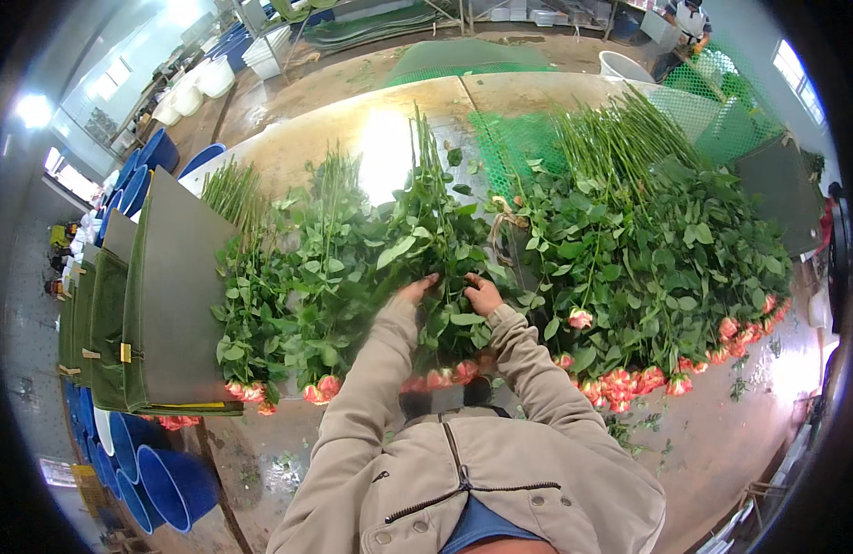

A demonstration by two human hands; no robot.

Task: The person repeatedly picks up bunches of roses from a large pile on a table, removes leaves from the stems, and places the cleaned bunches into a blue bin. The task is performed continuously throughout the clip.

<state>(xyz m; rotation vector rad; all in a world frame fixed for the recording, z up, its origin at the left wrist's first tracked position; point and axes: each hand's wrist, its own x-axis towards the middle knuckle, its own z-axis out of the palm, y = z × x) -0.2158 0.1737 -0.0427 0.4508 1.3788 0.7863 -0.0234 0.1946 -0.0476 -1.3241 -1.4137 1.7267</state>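
Observation:
Long-stemmed roses with coral-pink and cream blooms lie across the work table (302,149), blooms towards me and cut stems away. My left hand (418,289) and my right hand (483,295) sit on either side of the middle bunch of roses (446,235), with their fingers among its leaves. Leaves hide some fingertips, so whether either hand grips stems cannot be told. A large heap of roses (627,242) lies to the right of my right hand. Smaller bunches of roses (326,256) lie left of my left hand. A strand of tan ties (504,225) rests beside the middle bunch.
Upright grey and green padded panels (181,291) stand at the table's left. Blue buckets (174,485) are on the floor at lower left. Green plastic mesh (499,152) lies under stems at the back. A co-worker (689,28) stands at far upper right near a white tub (624,67).

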